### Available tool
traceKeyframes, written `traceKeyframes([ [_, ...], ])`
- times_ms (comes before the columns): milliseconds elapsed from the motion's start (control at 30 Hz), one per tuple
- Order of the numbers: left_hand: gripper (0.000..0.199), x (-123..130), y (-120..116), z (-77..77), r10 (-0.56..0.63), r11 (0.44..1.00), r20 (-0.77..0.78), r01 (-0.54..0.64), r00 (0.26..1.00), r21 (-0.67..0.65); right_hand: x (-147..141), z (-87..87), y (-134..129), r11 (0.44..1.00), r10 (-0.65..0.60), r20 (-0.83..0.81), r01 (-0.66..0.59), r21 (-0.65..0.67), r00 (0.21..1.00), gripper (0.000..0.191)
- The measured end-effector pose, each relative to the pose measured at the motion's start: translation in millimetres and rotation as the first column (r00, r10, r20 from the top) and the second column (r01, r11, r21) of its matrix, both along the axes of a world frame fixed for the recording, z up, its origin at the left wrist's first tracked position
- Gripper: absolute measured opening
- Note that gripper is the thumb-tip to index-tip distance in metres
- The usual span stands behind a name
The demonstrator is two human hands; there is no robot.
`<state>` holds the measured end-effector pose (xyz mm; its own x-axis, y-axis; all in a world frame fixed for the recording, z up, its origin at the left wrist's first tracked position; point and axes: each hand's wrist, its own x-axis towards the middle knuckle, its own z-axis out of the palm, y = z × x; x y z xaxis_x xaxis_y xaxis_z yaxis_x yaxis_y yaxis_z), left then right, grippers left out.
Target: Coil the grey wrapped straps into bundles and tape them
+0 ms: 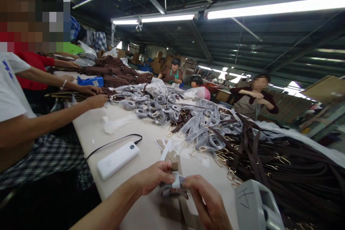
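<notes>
A coiled strap [168,190], grey under what looks like clear plastic, is held just above the near part of the table. My left hand [155,178] pinches it from the left, thumb on top by a white band [176,179]. From the right, my right hand [202,192] closes its fingers on the band's other side. Blur hides exactly where the fingertips press. Beneath and behind the coil lie flat brown and white strips [167,150]. A grey dispenser-like device [256,201] with black marks stands to the right of my right hand.
A white power bank [118,160] with a black cable lies left on the table [88,125]. Wrapped strap coils [159,109] pile up ahead; dark brown straps [291,165] with gold buckles heap at right. Co-workers' arms [81,106] reach in from the left; several people sit beyond.
</notes>
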<state>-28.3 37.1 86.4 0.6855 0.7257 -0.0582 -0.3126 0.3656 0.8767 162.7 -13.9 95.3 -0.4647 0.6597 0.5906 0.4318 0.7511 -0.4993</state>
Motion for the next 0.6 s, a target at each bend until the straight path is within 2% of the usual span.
traceKeyframes([
  [100, 0.026, 0.8, -3.0, 5.4, 0.039, 0.996, -0.083, -0.032, 0.996, 0.085, -6.1, -4.0, 2.7, 0.975, -0.204, -0.181, 0.184, -0.122, 0.962, 0.024],
  [167, 0.024, 3.5, -6.2, 9.1, 0.034, 0.991, -0.097, -0.021, 0.995, 0.132, -10.8, -2.4, 5.9, 0.955, -0.289, -0.186, 0.268, -0.130, 0.939, 0.032],
  [267, 0.024, 9.0, -11.6, 11.5, 0.030, 0.981, -0.100, -0.010, 0.995, 0.195, -13.7, 4.0, 8.1, 0.970, -0.231, -0.045, 0.226, -0.092, 0.972, 0.019],
  [333, 0.018, 12.4, -14.2, 8.7, 0.060, 0.977, -0.116, -0.034, 0.991, 0.210, -12.5, 5.3, 6.9, 0.978, -0.209, 0.031, 0.209, -0.022, 0.978, 0.024],
  [400, 0.014, 15.0, -15.2, 3.7, 0.075, 0.979, -0.125, -0.049, 0.989, 0.200, -10.4, 0.6, 5.1, 0.966, -0.255, 0.093, 0.248, 0.078, 0.962, 0.025],
  [500, 0.014, 15.4, -15.5, -0.5, 0.040, 0.982, -0.134, -0.015, 0.990, 0.187, -9.5, -13.8, 4.3, 0.935, -0.328, 0.172, 0.293, 0.201, 0.929, 0.016],
  [600, 0.008, 10.5, -17.7, 3.9, -0.007, 0.978, -0.182, 0.045, 0.983, 0.203, -14.1, -22.4, 1.4, 0.925, -0.328, 0.144, 0.286, 0.251, 0.934, 0.011],
])
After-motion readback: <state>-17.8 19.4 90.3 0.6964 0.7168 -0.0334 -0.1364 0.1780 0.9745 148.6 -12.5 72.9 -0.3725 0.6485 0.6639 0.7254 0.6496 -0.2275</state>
